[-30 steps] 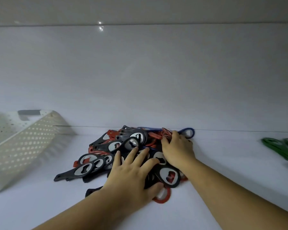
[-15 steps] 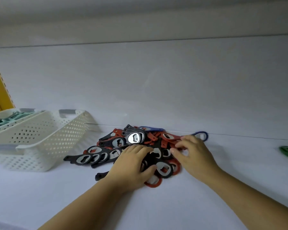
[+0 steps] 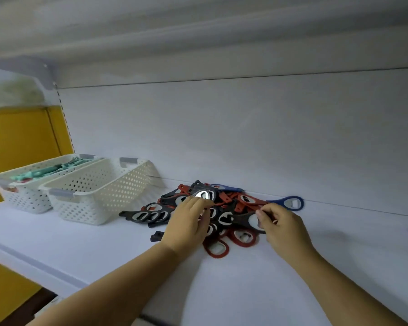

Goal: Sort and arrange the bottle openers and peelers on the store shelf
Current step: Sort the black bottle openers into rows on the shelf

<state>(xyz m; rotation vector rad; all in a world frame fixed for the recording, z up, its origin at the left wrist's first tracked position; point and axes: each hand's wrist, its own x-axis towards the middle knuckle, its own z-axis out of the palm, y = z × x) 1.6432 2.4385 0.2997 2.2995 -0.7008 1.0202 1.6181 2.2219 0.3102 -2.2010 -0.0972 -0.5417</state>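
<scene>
Currently, bottle openers (image 3: 222, 208) are lying heaped on the shelf (image 3: 80, 250) beside two white perforated baskets (image 3: 99, 196). Likely handling as light, stiff plastic with slick metal insets, with the handles offering the best hold.

- **Blue openers** (image 3: 290, 203): two showing.
- **Black and red:** overlapping, uncountable.
- **Right hand** (image 3: 283, 225): pinching a black opener (image 3: 245, 220) by its head.
- **Left hand** (image 3: 189, 225): resting bent-fingered on the heap, grip hidden.

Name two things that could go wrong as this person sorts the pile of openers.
1. The right hand pinches a black opener whose handle reaches into the pile. Pulling it out may drag other openers along and scatter them, though the left hand rests on the pile.
2. The red opener lies at the front of the pile. A sweep of a hand could knock it off the shelf.
</scene>
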